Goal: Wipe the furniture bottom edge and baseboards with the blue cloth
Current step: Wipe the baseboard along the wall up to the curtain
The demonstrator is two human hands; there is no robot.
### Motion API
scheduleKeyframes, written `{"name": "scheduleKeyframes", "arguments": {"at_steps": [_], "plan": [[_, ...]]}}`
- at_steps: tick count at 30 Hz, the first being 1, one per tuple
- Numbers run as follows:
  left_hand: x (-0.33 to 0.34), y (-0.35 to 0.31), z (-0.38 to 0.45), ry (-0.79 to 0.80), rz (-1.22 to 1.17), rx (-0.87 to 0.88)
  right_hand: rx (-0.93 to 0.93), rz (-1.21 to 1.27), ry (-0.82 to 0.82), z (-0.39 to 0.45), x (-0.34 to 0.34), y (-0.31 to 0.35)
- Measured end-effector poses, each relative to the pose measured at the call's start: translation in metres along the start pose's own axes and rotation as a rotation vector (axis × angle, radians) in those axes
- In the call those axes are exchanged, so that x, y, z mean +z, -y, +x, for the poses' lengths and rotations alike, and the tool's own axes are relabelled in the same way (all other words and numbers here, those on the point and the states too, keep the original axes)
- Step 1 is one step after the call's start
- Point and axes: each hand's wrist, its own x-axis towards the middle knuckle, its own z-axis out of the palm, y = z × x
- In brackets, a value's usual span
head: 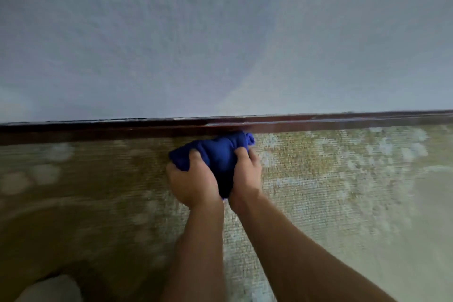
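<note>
We've got the deep blue, bunched-up soft cloth (215, 154) wadded on the greenish woven carpet (318, 179), its far end touching the dark brown wooden baseboard (98, 131). Left hand (192, 182) and right hand (246, 171) both grip it. Its length runs toward the baseboard, tilted rightward.

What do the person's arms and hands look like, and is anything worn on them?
Both forearms are bare as far as the picture shows: no sleeves, gloves, watch or bracelets in view. The left hand and the right hand show no rings that can be made out, though most fingers are hidden. The picture is slightly blurred, so fine marks cannot be told.
</note>
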Motion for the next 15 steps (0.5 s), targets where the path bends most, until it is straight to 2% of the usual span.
{"name": "scheduleKeyframes", "arguments": {"at_steps": [2,5,8,11,14,15], "plan": [[0.005,0.005,-0.001,-0.017,-0.010,0.066,-0.004,0.059,0.015,0.011,-0.001,-0.007],[0.003,0.006,-0.016,-0.007,-0.099,0.056,0.072,0.065,0.092,0.006,-0.004,0.009],[0.002,-0.011,-0.031,0.078,-0.123,0.085,0.142,0.041,0.139,-0.002,-0.023,0.041],[0.009,-0.031,-0.029,0.066,-0.181,0.096,0.210,0.011,0.115,0.000,-0.036,0.079],[0.033,-0.020,-0.040,0.023,-0.081,0.144,0.280,-0.029,0.110,0.002,-0.046,0.101],[0.040,-0.013,-0.049,0.065,-0.036,0.194,0.265,-0.016,0.090,0.003,-0.049,0.102]]}}
